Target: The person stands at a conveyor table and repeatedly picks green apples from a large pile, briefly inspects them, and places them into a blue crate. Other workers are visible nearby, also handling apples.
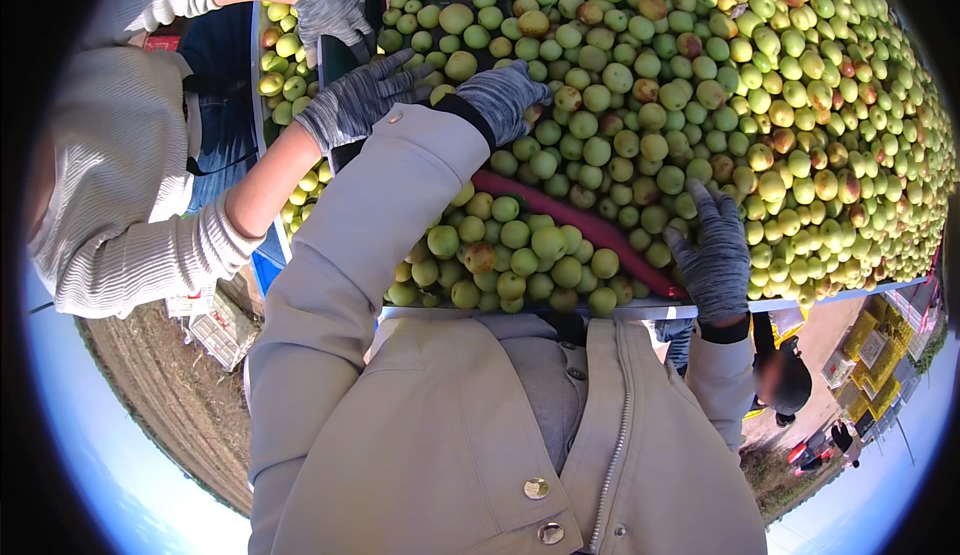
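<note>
My left hand (501, 101), in a grey knitted glove, reaches in among small round green fruits (596, 151) that look like jujubes, some with red-brown patches. Its fingers are bent down over them, and whether they grip one is hidden. My right hand (711, 255), gloved alike, rests on the fruits near the front edge, thumb and fingers apart around a few of them. Between my hands runs a pink padded divider strip (570, 214). It separates the large spread from a smaller heap of greener fruits (517, 255) close to my body.
At left, a co-worker's two gloved hands (364, 97) reach over the fruits, one close to my left forearm. A dark divider (330, 67) borders a side channel of fruits. The table's metal edge (645, 310) lies before my torso. Yellow crates (874, 345) and people stand beyond, right.
</note>
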`<state>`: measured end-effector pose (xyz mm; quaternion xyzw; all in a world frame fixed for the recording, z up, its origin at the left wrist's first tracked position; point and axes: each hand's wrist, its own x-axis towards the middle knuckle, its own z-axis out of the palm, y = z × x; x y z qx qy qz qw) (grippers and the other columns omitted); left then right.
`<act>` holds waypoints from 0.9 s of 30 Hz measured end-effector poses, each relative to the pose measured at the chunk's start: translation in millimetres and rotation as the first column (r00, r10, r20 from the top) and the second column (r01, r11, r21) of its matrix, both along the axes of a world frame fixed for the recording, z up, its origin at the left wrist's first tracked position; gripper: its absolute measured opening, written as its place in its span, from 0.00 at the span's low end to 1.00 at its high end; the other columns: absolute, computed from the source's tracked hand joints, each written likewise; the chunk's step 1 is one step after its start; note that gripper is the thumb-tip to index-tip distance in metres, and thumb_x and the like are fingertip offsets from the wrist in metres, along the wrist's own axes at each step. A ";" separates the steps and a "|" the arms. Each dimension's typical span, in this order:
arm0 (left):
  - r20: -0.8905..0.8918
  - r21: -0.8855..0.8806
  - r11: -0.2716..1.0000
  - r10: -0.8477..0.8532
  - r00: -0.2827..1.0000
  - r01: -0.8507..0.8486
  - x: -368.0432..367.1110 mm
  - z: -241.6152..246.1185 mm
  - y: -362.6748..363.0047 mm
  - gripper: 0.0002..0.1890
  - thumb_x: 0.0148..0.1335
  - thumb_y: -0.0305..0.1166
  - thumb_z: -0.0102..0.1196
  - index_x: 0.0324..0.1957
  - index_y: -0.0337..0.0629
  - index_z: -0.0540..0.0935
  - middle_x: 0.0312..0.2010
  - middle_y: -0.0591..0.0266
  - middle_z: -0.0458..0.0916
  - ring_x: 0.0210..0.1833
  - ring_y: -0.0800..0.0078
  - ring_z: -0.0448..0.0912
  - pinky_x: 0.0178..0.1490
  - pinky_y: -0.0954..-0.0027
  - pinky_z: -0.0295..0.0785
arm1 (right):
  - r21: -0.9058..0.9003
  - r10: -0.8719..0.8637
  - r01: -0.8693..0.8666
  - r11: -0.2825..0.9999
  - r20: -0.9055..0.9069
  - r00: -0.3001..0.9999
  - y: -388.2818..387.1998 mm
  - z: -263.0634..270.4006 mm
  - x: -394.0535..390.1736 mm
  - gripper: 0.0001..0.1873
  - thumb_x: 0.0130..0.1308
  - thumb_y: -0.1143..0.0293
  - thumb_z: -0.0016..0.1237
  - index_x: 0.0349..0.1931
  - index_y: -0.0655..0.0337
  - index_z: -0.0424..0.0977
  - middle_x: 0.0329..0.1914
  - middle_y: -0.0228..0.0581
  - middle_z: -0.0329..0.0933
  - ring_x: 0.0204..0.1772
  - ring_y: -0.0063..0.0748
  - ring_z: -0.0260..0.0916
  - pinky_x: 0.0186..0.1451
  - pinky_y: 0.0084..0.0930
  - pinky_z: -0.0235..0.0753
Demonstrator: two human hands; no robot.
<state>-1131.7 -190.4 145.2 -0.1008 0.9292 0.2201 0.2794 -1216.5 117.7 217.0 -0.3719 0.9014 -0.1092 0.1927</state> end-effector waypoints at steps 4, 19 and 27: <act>-0.003 0.016 0.990 0.142 0.990 -0.142 3.3 -6.0 -11.7 0.23 0.53 0.31 0.64 0.52 0.51 0.77 0.50 0.52 0.75 0.50 0.56 0.77 0.54 0.61 0.74 | 0.069 0.056 -0.057 0.996 0.013 0.998 2.4 -3.4 18.0 0.37 0.49 0.72 0.60 0.63 0.51 0.65 0.62 0.47 0.62 0.59 0.51 0.64 0.62 0.40 0.68; -0.512 0.165 0.959 0.282 0.812 -0.230 82.4 70.4 37.2 0.29 0.47 0.55 0.67 0.46 0.47 0.80 0.30 0.55 0.82 0.30 0.63 0.82 0.36 0.65 0.78 | 0.390 0.432 -0.393 0.833 -0.013 0.902 -107.9 -81.5 44.9 0.10 0.58 0.64 0.49 0.39 0.52 0.77 0.38 0.34 0.78 0.48 0.36 0.73 0.44 0.34 0.77; -0.331 0.046 0.945 0.320 0.887 -0.324 81.9 47.2 32.0 0.36 0.54 0.56 0.60 0.56 0.40 0.71 0.39 0.47 0.81 0.44 0.53 0.80 0.49 0.59 0.75 | 0.327 0.623 -0.578 0.747 -0.042 0.781 -87.8 -90.0 28.4 0.11 0.56 0.68 0.48 0.39 0.50 0.78 0.47 0.37 0.73 0.52 0.39 0.71 0.47 0.35 0.77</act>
